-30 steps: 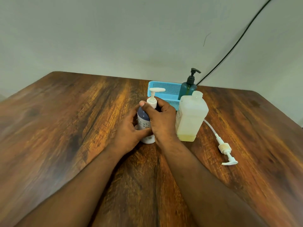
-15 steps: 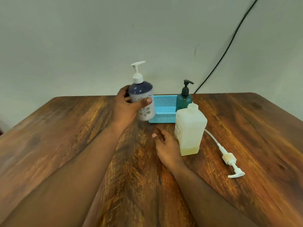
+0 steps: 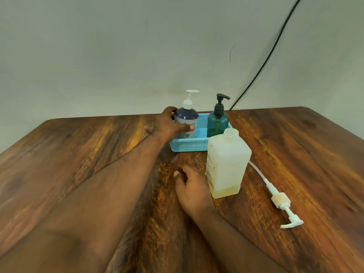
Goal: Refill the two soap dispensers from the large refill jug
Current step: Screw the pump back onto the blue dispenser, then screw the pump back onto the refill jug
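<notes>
The left hand reaches far forward, arm nearly straight, its fingers and thumb wrapped around the blue-and-white soap dispenser: a rounded plastic bottle with a dark blue shoulder, a pale patterned body and a white pump. The bottle stands upright in the left end of a light blue perforated plastic basket. Just past the thumb tip, in the right end of the same basket, stands the teal translucent dispenser with a black pump. The right hand rests palm down on the glossy, streaked wood-grain table, fingers loosely curled and gripping nothing; its knuckles lie just beside, perhaps touching, the left face of the refill jug. The jug is a square, cloudy plastic bottle, uncapped, with a shallow layer of yellowish liquid at the bottom. Beyond it from the right fingers lies its white pump head with a long dip tube, flat on the table.
</notes>
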